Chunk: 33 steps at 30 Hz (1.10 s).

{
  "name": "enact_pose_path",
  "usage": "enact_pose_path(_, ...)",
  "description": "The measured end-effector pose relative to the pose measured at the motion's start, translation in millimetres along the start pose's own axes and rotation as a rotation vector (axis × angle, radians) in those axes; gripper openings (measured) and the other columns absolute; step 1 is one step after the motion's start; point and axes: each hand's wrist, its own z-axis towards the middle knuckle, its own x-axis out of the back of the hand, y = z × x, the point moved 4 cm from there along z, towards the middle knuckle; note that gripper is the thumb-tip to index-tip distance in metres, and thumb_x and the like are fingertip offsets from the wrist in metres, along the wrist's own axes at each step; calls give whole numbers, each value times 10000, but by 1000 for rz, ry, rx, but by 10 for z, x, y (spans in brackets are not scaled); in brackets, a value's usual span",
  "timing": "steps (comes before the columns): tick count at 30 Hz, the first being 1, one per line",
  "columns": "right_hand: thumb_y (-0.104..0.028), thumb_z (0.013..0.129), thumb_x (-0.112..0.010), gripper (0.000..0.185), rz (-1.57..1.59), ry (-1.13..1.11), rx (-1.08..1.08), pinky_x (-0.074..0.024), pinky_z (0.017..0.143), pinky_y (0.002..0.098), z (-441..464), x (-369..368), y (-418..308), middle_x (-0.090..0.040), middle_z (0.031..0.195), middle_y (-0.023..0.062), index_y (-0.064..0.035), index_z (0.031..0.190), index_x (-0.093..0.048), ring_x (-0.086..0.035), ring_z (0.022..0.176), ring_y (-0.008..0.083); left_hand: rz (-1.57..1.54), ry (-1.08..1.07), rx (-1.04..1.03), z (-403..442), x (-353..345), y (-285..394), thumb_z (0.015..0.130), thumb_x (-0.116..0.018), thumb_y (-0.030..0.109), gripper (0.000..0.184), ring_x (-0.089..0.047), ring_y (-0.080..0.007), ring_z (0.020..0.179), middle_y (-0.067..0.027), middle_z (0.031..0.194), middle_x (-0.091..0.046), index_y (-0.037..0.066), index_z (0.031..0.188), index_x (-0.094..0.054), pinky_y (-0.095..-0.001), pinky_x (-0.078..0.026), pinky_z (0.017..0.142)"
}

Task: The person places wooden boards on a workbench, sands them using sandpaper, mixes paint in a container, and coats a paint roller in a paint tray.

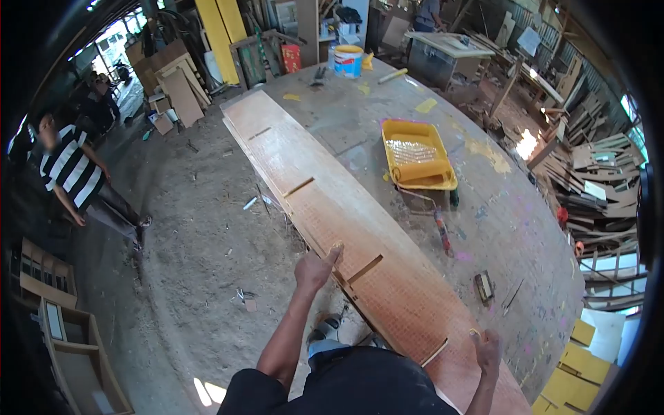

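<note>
A long reddish-brown wooden board point(325, 187) with several short slots along its near edge lies diagonally across the worktable point(512, 207). At its far left end a second layer shows underneath. My left hand point(317, 268) grips the near edge between two slots, thumb on top and the other fingers hidden below. Toward the right end, my right hand point(488, 351) holds the opposite edge, its thumb on the upper face and its fingers curled over the side. Beyond the board sits a yellow paint tray point(453, 181), with a paint roller point(420, 171) resting in it.
A paint bucket point(347, 62) stands at the table's back edge. A dark block-like object point(484, 287) lies right of the board. On the left, a person point(79, 169) in a striped shirt stands near open shelving point(90, 360). Yellow panels point(577, 366) are at lower right.
</note>
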Motion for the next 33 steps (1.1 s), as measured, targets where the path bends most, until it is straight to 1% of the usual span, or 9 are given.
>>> enact_pose_path(5,-383,781,-872,548,47,247,73,-464,978,525,-124,262,-255,-653,1167,228,34,1093,-703,-544,1192,449,552,103,89,287,215,-119,996,-560,646,669,-728,-434,908,-231,860,-745,16,1009,-787,-499,-562,839)
enact_pose_path(10,-453,841,-807,484,257,240,-94,-500,873,517,-24,-252,407,-697,972,233,17,936,-738,-642,962,439,-322,483,-64,320,-168,-764,1001,-647,503,782,-552,-426,1341,-311,1467,-536,-83,1479,-448,-478,-442,1103)
enact_pose_path(16,-464,856,-784,531,5,275,-62,-401,624,530,-61,-431,303,-555,627,214,-13,655,-590,-552,623,419,-501,306,-155,366,-913,-473,1009,-698,367,908,-462,-355,1399,-309,1541,-408,-139,1564,-187,-479,-365,1182)
enact_pose_path(18,-475,862,-770,513,-22,139,-51,-434,705,530,14,-500,367,-615,745,218,-19,694,-606,-592,748,411,-437,261,-80,389,-915,-445,998,-727,336,918,-476,-345,1371,-317,1514,-429,-154,1551,-182,-480,-366,1183)
enact_pose_path(21,-547,911,-701,566,-66,233,-57,-442,1002,555,-191,-199,216,-660,1173,252,-36,1155,-689,-590,1155,434,-613,144,37,326,-887,-331,985,-747,330,903,-476,-359,1368,-325,1508,-429,-146,1539,-216,-501,-370,1181)
enact_pose_path(23,-524,914,-715,610,-133,379,-15,-414,1069,568,-492,-111,171,-625,1291,265,-36,1273,-652,-542,1267,446,-727,106,-112,434,-797,-429,978,-754,324,887,-467,-372,1383,-332,1514,-420,-140,1536,-244,-517,-371,1180)
enact_pose_path(26,-449,909,-760,636,28,529,-243,-383,1111,596,-1146,-8,197,-574,1373,269,-37,1365,-595,-477,1348,477,-50,482,-539,290,-433,89,985,-725,305,825,-511,-413,1369,-299,1544,-444,-95,1554,-281,-498,-403,1176)
enact_pose_path(29,-412,873,-814,660,-110,783,-594,-362,1137,587,-1920,-204,573,-580,1381,254,-33,1367,-597,-484,1351,467,184,428,-870,16,-588,913,957,-745,206,798,-409,-421,1450,-263,1587,-398,-66,1567,-308,-488,-301,1234)
enact_pose_path(33,-421,853,-833,738,-118,853,-710,-286,1194,595,-2019,-263,577,-541,1455,248,-4,1400,-565,-453,1393,472,138,-329,-1235,-341,-1581,1752,906,-773,187,689,-456,-447,1388,-278,1467,-517,-47,1482,-476,-499,-332,1184)
